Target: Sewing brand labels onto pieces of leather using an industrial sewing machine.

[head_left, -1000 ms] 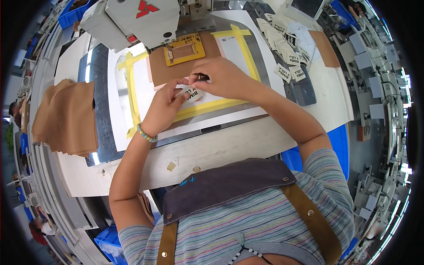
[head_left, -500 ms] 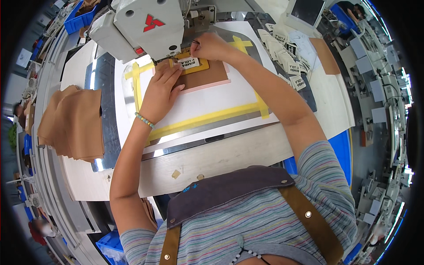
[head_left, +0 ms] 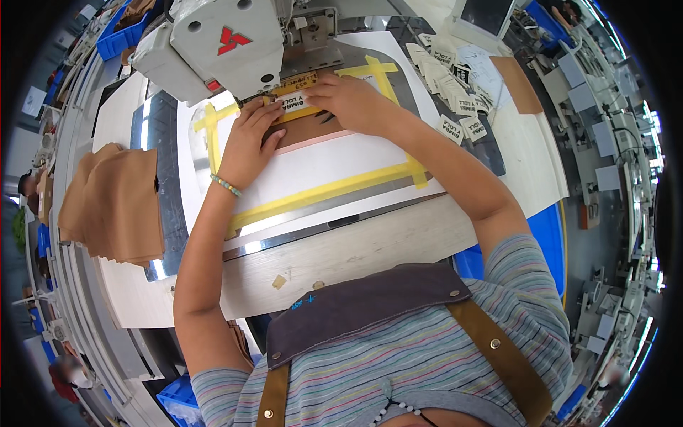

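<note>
Under the sewing machine head (head_left: pixel 220 53) lies a brown leather piece (head_left: pixel 306 134) with a yellow template frame (head_left: pixel 306 112) on top. A white label with black print (head_left: pixel 294 102) shows in the frame's opening. My left hand (head_left: pixel 247 139) presses its stretched fingers on the left side of frame and leather, close to the needle area. My right hand (head_left: pixel 348 103) rests over the frame's right side, its fingertips by the label. From under its palm stick out the dark, thin tips of a small tool (head_left: pixel 326 117), perhaps tweezers; the rest is hidden.
A white sheet edged with yellow tape (head_left: pixel 327 186) lies beneath the work. Brown leather pieces (head_left: pixel 114 206) are stacked at left. Several loose labels (head_left: pixel 455 92) lie at right, near a brown piece (head_left: pixel 517 85) and a screen (head_left: pixel 484 18). A blue bin (head_left: pixel 544 242) stands below the table's right edge.
My right hand has come down from the frame's far edge onto its right side, turning the tool's tips toward me. The left hand stays pressed on the frame's left.
</note>
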`<state>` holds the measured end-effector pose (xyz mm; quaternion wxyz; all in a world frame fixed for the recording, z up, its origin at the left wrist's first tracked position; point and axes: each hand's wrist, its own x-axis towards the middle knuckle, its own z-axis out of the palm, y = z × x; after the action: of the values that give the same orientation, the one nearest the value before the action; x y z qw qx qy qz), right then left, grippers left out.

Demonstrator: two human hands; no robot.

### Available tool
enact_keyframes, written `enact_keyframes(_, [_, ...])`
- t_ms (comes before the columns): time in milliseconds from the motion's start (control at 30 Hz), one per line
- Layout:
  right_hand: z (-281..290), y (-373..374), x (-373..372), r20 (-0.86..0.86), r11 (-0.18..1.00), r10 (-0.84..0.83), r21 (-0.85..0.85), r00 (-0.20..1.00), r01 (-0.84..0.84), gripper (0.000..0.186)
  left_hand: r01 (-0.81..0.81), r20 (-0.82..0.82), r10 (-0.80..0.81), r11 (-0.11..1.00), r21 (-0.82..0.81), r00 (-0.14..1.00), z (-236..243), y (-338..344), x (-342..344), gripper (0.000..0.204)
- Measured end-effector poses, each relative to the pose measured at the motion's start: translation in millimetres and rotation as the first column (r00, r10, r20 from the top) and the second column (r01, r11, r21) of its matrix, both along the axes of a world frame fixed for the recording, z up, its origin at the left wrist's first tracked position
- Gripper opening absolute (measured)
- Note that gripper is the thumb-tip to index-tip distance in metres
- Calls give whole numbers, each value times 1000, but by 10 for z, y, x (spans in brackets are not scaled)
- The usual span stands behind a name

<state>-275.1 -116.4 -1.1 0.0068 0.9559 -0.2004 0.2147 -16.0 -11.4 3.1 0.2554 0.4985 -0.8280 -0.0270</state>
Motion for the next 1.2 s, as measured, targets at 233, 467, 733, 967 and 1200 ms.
enact_keyframes(233, [-58,147,159,13,999,34,36,999,-34,46,11,-144,-4,999,51,989,-57,-30,49,34])
enact_keyframes(467, [-30,104,178,58,995,81,45,995,-84,41,-26,-154,41,995,101,987,-47,51,165,39])
enact_keyframes(733, [6,0,213,-55,997,76,2,996,-76,52,-83,-146,101,989,123,984,66,172,364,35])
enact_keyframes(967, [65,44,215,-107,997,44,62,993,-37,50,-118,-173,151,976,185,973,100,150,470,33])
enact_keyframes(1200, [33,34,244,-90,998,56,28,994,-54,46,-115,-150,137,983,147,979,106,97,405,32])
